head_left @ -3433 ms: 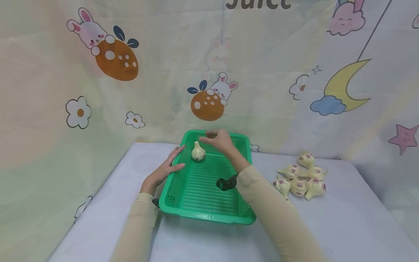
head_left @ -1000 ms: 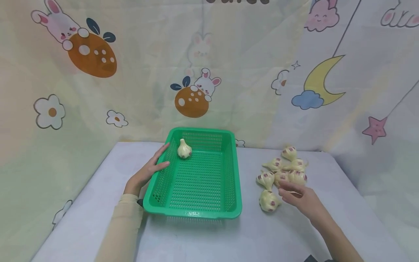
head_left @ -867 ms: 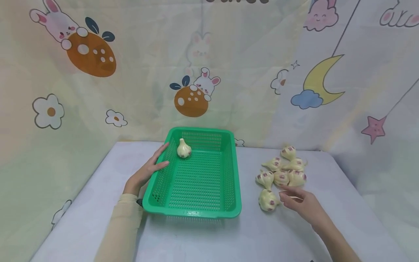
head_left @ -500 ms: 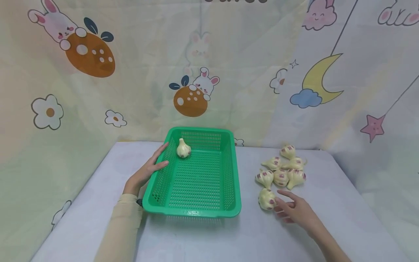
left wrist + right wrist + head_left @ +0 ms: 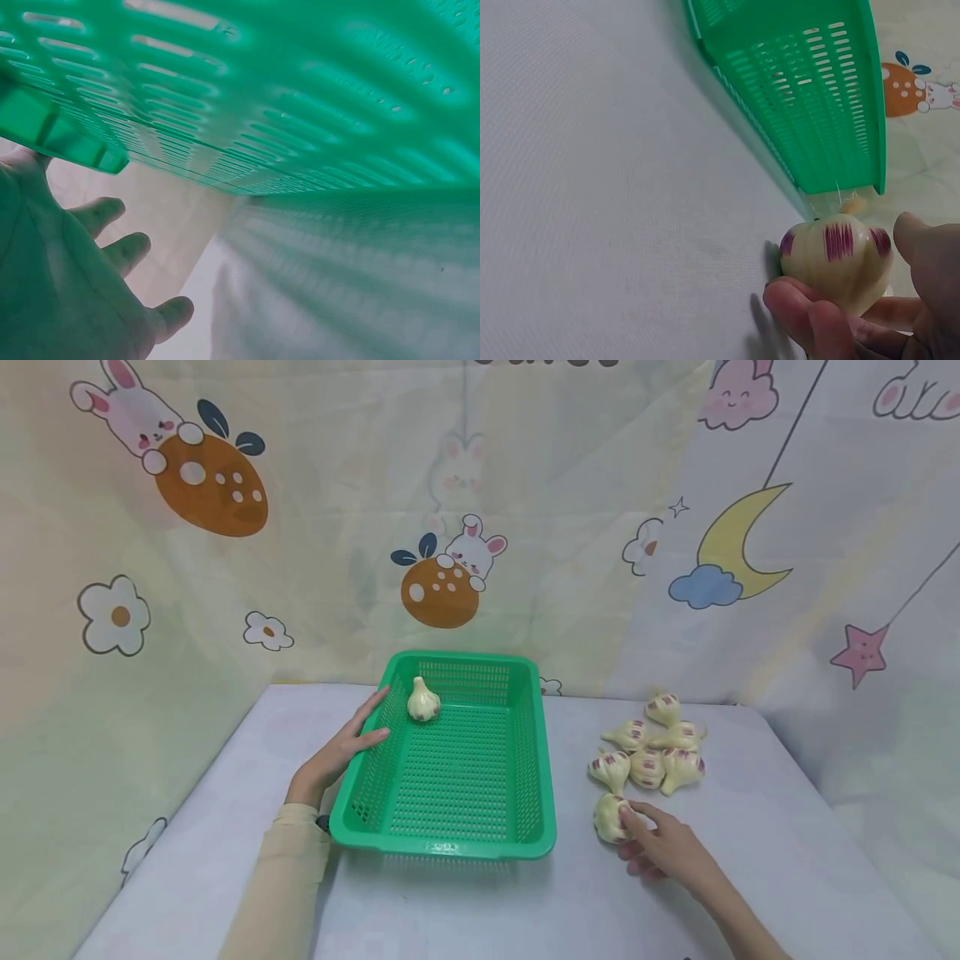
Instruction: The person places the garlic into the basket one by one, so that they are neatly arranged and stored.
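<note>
My left hand (image 5: 335,753) rests against the left rim of a green plastic basket (image 5: 537,760), fingers straight; in the left wrist view this hand (image 5: 75,247) lies beside the slotted basket wall (image 5: 172,97). Inside the basket, one garlic bulb (image 5: 423,703) stands in the far left corner. To the right of the basket my right hand (image 5: 663,845) holds a purple-marked garlic bulb (image 5: 611,820) on the table, fingers curled at its side and thumb on it. The right wrist view shows the fingers (image 5: 829,330) under this bulb (image 5: 836,259) and the thumb at its edge.
Just beyond the right hand lies a group of several garlic bulbs (image 5: 647,768) on the white tabletop (image 5: 480,918). A printed cloth (image 5: 570,568) hangs behind the table's far edge.
My right hand has left the inside of the basket, moved right to the bulbs, and closed on the nearest one. The left hand stays at the basket's left rim.
</note>
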Demonstrator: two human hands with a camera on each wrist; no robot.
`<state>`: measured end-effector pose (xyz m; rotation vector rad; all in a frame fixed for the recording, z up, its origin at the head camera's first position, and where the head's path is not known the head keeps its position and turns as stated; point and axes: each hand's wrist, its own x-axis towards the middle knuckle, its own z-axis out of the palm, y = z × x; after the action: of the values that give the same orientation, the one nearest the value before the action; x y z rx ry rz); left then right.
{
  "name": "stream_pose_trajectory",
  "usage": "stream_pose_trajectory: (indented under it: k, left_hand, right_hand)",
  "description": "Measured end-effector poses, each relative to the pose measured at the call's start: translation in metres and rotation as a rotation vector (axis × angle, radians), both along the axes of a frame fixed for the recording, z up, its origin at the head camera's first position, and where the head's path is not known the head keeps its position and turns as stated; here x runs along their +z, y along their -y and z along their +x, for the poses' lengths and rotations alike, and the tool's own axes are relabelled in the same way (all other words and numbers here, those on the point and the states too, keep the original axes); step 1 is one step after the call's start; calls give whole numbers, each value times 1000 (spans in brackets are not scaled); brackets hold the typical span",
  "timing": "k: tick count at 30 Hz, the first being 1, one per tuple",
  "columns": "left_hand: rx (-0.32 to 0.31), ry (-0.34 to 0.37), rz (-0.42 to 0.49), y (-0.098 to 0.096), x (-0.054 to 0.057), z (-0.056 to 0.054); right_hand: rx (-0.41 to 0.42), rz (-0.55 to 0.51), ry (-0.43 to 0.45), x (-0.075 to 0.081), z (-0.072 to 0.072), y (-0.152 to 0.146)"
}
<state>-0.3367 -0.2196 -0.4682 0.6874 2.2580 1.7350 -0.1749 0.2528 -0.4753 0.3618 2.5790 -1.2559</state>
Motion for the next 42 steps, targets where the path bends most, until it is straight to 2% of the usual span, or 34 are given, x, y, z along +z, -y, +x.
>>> stream_pose_trajectory:
  k: [6,10,13,21,26,30,34,37,42]
  left_hand:
    - [1,8,-2,-1,1,2]
    - [2,9,1,-2,1,2]
    - [-2,4,3,-1,1,2]
    - [-5,10,10,1,-1,0]
    - [-14,20,20,3,-4,-2]
    - [-20,26,33,4,-4,-2]
    - [-18,28,38,2,-3,-1]
    - [-24,36,41,1,-2,0]
    - [-27,44,43,-1,-2,0]
  right_hand:
    - [1,44,-32,0,0,2]
    - [1,32,-35,3,1,2]
    - [35,39,-58,7,4,0]
    - [135,140,-119,20,10,-7]
    - [203,248,-213,24,12,-4]
    - [214,372,-325,24,14,5]
    - [205,449,-437,21,14,14]
    - [197,443,-469,16,12,16]
    - [204,335,-480,9,10,15]
